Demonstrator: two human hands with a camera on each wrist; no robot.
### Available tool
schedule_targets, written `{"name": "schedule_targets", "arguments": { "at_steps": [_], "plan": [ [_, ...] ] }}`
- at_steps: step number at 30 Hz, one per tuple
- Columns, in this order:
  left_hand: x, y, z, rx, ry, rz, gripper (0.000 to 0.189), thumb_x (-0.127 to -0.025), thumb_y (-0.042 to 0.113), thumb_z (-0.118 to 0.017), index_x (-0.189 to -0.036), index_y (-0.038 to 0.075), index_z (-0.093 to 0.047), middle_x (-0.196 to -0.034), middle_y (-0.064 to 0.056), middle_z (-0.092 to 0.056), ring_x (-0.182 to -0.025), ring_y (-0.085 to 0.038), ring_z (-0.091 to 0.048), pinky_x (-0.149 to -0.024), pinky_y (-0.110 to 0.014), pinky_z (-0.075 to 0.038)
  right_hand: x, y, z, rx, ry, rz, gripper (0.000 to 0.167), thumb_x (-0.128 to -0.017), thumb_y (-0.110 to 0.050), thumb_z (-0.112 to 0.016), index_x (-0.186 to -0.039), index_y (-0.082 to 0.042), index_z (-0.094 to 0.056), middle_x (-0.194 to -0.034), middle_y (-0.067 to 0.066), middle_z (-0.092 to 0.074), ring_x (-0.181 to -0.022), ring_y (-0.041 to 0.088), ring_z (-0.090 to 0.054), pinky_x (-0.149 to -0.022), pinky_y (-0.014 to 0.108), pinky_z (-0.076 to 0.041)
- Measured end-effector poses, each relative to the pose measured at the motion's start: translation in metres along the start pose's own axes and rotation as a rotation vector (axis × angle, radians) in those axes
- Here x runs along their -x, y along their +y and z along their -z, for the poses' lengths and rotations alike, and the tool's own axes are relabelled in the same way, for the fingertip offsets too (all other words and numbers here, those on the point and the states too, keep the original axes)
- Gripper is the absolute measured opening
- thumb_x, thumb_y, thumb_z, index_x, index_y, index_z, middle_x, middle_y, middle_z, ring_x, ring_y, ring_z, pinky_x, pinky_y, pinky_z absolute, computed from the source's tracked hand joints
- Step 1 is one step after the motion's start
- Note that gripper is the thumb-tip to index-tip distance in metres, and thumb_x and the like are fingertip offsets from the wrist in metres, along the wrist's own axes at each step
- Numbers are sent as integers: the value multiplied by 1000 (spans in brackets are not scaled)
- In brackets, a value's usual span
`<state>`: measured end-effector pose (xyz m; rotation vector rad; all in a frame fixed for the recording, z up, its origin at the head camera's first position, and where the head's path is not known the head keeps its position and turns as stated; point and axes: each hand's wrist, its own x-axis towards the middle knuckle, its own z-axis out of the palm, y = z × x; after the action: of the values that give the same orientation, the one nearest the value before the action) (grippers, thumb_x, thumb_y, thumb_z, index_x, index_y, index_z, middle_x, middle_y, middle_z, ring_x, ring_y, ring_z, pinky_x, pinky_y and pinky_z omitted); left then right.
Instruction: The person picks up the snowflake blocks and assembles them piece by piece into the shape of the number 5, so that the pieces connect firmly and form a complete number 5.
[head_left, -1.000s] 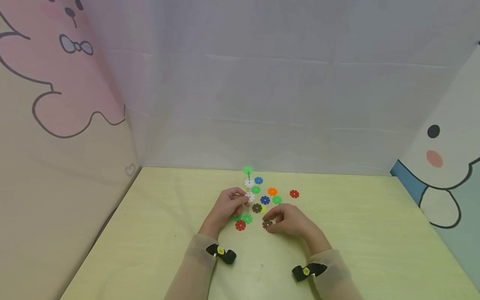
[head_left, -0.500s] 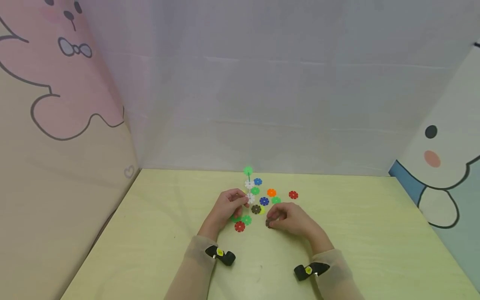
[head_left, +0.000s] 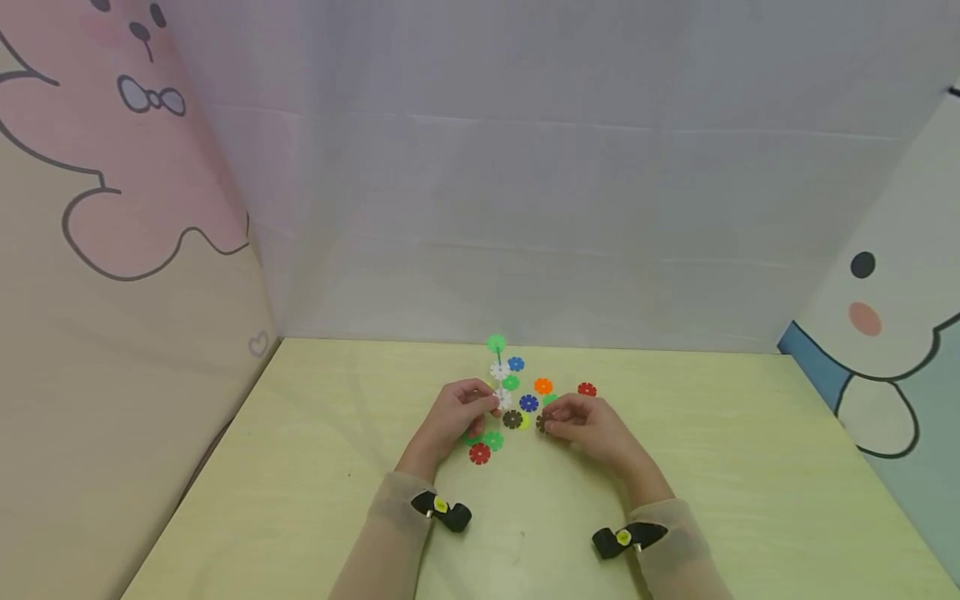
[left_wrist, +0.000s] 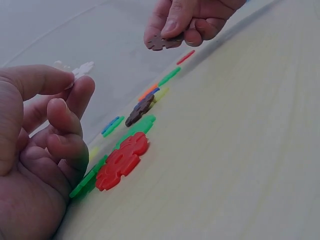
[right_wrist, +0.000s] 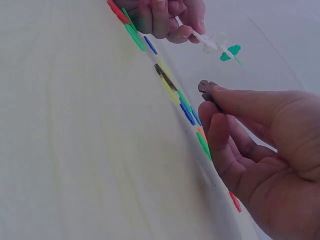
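Note:
Between thumb and forefinger, my left hand point(head_left: 454, 414) pinches a white notched plastic disc point(head_left: 503, 399). Joined to it are more white pieces point(right_wrist: 216, 42) and a green disc point(head_left: 496, 342) at the far end, all held above the table. My right hand point(head_left: 592, 427) pinches a brown notched disc point(left_wrist: 162, 42) by its edge, lifted off the table and apart from the white pieces. A second brown disc point(head_left: 512, 419) lies between the hands, partly over a yellow disc point(head_left: 525, 422). Beside my left hand lie a red disc point(left_wrist: 122, 162) and green discs point(head_left: 492, 441).
Beyond the hands, several loose discs lie on the pale table point(head_left: 712, 467): dark blue point(head_left: 528, 403), orange point(head_left: 543, 386), lighter blue point(head_left: 516, 364), and another red disc point(head_left: 587, 389) farther right. A white curtain point(head_left: 540, 208) hangs along the table's back edge.
My right hand has taken the brown disc off the table, lifting it up and slightly away from me. The left hand stays almost still with the white disc.

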<state>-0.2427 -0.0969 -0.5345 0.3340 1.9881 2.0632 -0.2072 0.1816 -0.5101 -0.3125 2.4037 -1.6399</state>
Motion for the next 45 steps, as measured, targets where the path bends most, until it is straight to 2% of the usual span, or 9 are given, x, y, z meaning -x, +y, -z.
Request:
{"name": "schedule_targets", "arguments": {
  "at_steps": [7, 15, 21, 25, 31, 38, 45],
  "plan": [
    [1, 1, -1, -3, -6, 1, 9, -105, 10, -72, -102, 1, -72, -86, -7, -78, -50, -11, -47, -49, -24, -38, -3, -1, -1, -72, 69, 34, 24, -97, -4, -82, -119, 2, -76, -109, 13, -79, -94, 22, -77, -82, 28, -62],
    [1, 0, -1, -20, -14, 18, 9, -105, 13, -73, -101, 6, -75, -87, -7, -79, -50, -10, -45, -49, -23, -37, -3, -8, -9, -108, 164, 92, 18, -96, -2, -83, -112, 3, -78, -111, 18, -81, -95, 30, -80, -83, 28, -64],
    [0, 0, -1, -37, -40, 14, 11, -105, 13, -73, -103, 2, -75, -87, -7, -79, -48, -12, -39, -49, -23, -35, -4, -10, -19, -115, 195, 105, 18, -95, -2, -84, -112, 2, -78, -113, 17, -81, -96, 30, -80, -84, 28, -64],
    [-1, -1, 0, -45, -50, 13, 13, -106, 12, -73, -104, 0, -75, -86, -7, -79, -48, -11, -39, -50, -23, -35, -6, -11, -27, -106, 208, 92, 18, -96, -2, -84, -112, 1, -78, -113, 17, -81, -97, 31, -81, -86, 32, -64],
    [0, 1, 0, -48, -59, 6, 16, -106, 11, -71, -104, -4, -74, -84, -6, -79, -47, -11, -38, -49, -23, -34, -7, -12, -35, -117, 222, 116, 15, -95, -2, -84, -109, 1, -80, -111, 17, -81, -97, 34, -81, -84, 35, -65],
    [-1, 0, -1, -49, -76, -1, 16, -106, 13, -71, -103, -3, -75, -83, -4, -78, -48, -11, -38, -49, -22, -34, -6, -14, -38, -65, 253, 138, 11, -93, -2, -86, -104, -3, -83, -104, 12, -82, -90, 25, -80, -80, 25, -63],
    [1, 1, -3, -84, -86, -6, 15, -106, 15, -72, -103, 2, -77, -84, -4, -78, -48, -11, -37, -49, -22, -33, -4, -16, -39, -18, 280, 127, 10, -89, -2, -90, -97, -7, -86, -98, 7, -83, -87, 18, -79, -79, 22, -61]
  ]
}}
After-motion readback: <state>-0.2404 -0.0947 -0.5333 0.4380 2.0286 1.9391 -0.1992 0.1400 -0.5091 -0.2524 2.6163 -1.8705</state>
